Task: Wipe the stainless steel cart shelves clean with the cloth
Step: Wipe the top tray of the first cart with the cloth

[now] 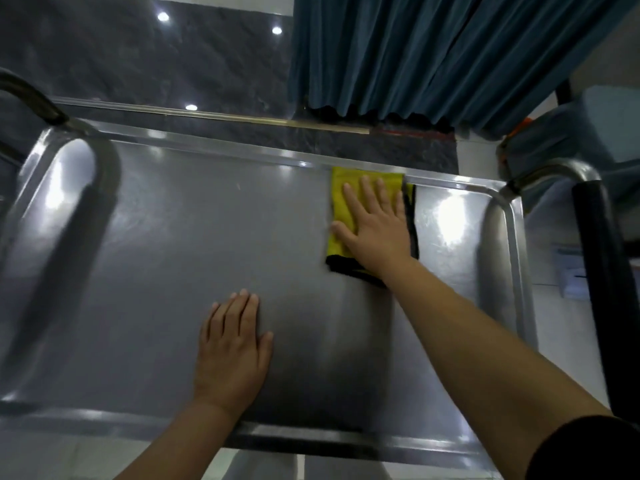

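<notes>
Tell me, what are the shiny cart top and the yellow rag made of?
The cart shelf looks like stainless steel with a smooth, faintly brushed finish: it is grey and mirrors bright lights. The cloth under the right hand looks like soft fabric, maybe microfibre: matte yellow with a black edge, seemingly folded.

Readable text: I am finding none in view.
Cart shelf (173,271): I am making out no marking on its steel.
Cloth (341,202): I am making out no label.
Pale object (571,271) at right: I am seeing it too blurred to read.
</notes>
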The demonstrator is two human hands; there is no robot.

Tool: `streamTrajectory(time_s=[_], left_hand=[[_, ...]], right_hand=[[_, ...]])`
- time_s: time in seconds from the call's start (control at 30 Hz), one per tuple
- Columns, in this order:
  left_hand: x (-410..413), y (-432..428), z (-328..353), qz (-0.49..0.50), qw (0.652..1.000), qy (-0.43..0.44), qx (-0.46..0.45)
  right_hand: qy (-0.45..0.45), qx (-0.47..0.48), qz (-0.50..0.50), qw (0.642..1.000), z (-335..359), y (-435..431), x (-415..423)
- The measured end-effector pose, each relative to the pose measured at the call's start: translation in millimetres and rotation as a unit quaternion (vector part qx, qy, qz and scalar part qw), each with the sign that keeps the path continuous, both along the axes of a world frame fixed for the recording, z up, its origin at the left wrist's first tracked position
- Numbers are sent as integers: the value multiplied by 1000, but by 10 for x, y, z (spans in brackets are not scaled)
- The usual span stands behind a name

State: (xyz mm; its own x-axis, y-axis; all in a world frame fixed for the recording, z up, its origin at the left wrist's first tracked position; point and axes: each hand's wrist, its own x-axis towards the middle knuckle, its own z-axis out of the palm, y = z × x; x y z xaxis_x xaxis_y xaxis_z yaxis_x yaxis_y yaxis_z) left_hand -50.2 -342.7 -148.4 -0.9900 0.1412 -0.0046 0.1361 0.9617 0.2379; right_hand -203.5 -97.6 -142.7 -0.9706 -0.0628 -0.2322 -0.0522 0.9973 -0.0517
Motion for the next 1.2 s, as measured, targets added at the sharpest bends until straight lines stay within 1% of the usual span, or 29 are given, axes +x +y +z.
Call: streamTrajectory(time_s=[0.1, 0.17, 0.23, 0.3, 0.4, 0.43, 0.5, 0.6, 0.67, 0.8, 0.9, 0.97, 1.07, 1.2], left_hand=[[-8, 60, 7, -8, 1000, 7, 6], [-5, 82, -1, -9, 1000, 11, 6], [-2, 101, -16, -11, 1000, 12, 5], [4, 110, -31, -10, 1000, 2, 0], [14, 105, -45, -8, 1000, -7, -6], [14, 98, -46, -8, 1000, -4, -6], [17, 84, -51, -8, 1000, 1, -7], [28, 57, -85, -7, 1000, 4, -11], [27, 40, -102, -3, 1000, 2, -12], [27, 27, -94, 8, 1000, 3, -12], [47, 15, -90, 6, 1000, 13, 1], [58, 10, -91, -1, 1000, 16, 0], [64, 6, -83, -8, 1000, 16, 0], [76, 15, -83, -12, 1000, 23, -1]], right_hand=[[-5, 19, -124, 992, 80, 782, 190], [-11, 24, -206, 978, 133, 1218, 376], [-13, 30, -269, 963, 168, 1480, 581], [-12, 28, -312, 950, 168, 1496, 718], [-2, 21, -358, 934, 140, 1152, 718], [1, 28, -349, 937, 119, 982, 684], [3, 41, -294, 955, 66, 600, 595], [6, 33, -176, 984, 16, -62, 428], [6, 12, -97, 995, -9, -521, 363], [-1, -17, 52, 999, -59, -1152, 484], [-3, -14, 112, 994, -67, -1016, 622], [2, -8, 95, 995, -68, -691, 697], [7, 0, -20, 1000, -16, 0, 776], [-7, 20, -163, 986, 109, 967, 984]])
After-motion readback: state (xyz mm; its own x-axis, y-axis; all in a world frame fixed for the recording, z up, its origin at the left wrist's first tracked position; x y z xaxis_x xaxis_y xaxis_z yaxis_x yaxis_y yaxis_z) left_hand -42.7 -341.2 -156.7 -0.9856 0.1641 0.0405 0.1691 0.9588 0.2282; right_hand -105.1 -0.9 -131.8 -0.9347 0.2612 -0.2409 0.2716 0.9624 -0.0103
